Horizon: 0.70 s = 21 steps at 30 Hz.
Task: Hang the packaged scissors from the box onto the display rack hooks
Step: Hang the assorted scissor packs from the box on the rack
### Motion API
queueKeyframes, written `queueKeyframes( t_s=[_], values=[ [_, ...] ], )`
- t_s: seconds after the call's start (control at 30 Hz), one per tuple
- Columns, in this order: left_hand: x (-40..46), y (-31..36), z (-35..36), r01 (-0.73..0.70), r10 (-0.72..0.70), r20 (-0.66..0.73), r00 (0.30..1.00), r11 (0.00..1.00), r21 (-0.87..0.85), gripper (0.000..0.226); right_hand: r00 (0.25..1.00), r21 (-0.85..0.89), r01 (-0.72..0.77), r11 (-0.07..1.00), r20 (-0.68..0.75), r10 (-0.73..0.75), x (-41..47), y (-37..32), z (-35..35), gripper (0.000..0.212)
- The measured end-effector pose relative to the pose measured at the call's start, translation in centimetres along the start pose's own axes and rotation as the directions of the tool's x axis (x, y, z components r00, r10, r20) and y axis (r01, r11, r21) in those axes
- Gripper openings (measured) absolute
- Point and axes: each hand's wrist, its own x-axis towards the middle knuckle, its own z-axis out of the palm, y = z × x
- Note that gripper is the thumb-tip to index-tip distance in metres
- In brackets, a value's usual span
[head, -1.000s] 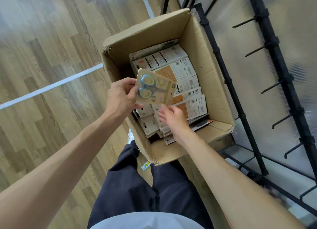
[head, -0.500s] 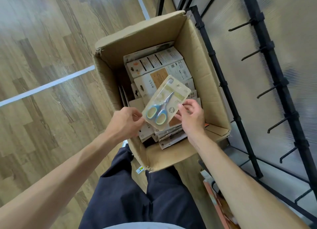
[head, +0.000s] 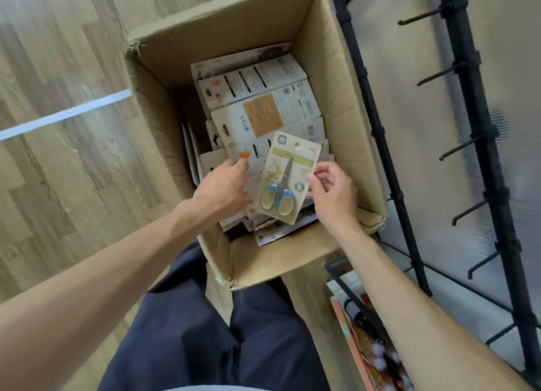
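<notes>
Since a moment ago the beige blister card holding blue-handled scissors [head: 285,177] has swung upright and passed fully to the right hand [head: 332,193], which pinches its right edge between thumb and fingers above the open brown cardboard box [head: 336,77]. The left hand [head: 224,187] has let go and now reaches into the box, fingertips on a white pack with an orange mark [head: 243,159]; whether it grips that pack I cannot tell. One card is held; roughly eight printed white packs lie stacked inside. The card has a hang hole at its top. Six black hooks show on the black metal display rack [head: 480,103], all bare.
</notes>
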Motion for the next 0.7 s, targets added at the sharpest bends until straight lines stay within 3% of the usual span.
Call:
queueKeyframes(
  t_s=[0.07,0.17,0.37,0.47,0.57,0.7],
  values=[
    [0.9,0.1,0.6,0.022,-0.023,0.01,1.0,0.999,0.037,0.073,1.0,-0.021,0.005,1.0,-0.008,-0.006,0.0,0.4,-0.4,0.018],
    [1.7,0.3,1.7,0.046,-0.047,0.011,0.999,0.997,0.069,0.066,0.999,-0.1,0.051,0.994,-0.004,-0.052,-0.1,0.8,-1.3,0.013],
    [1.7,0.6,3.7,0.146,-0.154,-0.06,0.986,0.981,-0.13,0.022,0.998,-0.16,0.061,0.985,0.013,-0.059,0.1,1.3,-1.6,0.009],
    [1.6,0.6,3.1,0.158,-0.175,-0.045,0.984,0.955,-0.251,0.018,0.999,-0.142,0.043,0.989,0.026,-0.04,0.2,1.1,-1.4,0.009],
    [1.2,0.1,1.0,0.08,-0.098,-0.041,0.994,0.942,-0.327,0.032,0.999,-0.09,0.025,0.996,0.037,-0.022,0.2,0.9,-1.7,0.014],
    [-0.7,-1.5,-2.9,-0.09,0.069,-0.116,0.991,0.978,-0.188,0.041,1.0,-0.034,0.001,0.999,0.003,-0.001,0.0,1.1,-2.5,0.017]
  ],
)
